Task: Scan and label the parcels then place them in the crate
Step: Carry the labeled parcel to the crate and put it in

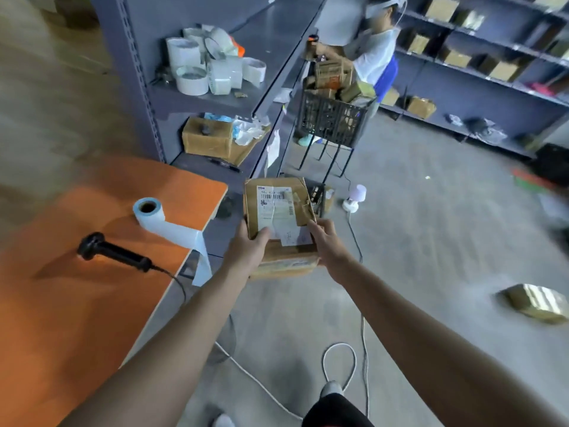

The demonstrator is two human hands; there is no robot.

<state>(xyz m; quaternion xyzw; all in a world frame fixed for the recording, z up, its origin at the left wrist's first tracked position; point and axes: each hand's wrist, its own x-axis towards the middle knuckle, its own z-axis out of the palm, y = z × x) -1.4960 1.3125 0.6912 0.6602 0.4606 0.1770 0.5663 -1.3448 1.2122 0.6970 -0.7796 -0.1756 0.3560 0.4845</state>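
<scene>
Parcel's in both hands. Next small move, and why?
Probably carry the parcel toward the black crate ahead: its label is already on, the scanner lies on the orange table, and the left hand and right hand both grip it.

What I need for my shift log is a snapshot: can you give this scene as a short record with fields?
held: parcel, brown, printed label on top
left: left hand grips its near left edge, thumb on the label
right: right hand grips its near right edge
table: orange table carries scanner and label roll, strip hanging over the edge
crate: crate, black, holds parcels
</scene>
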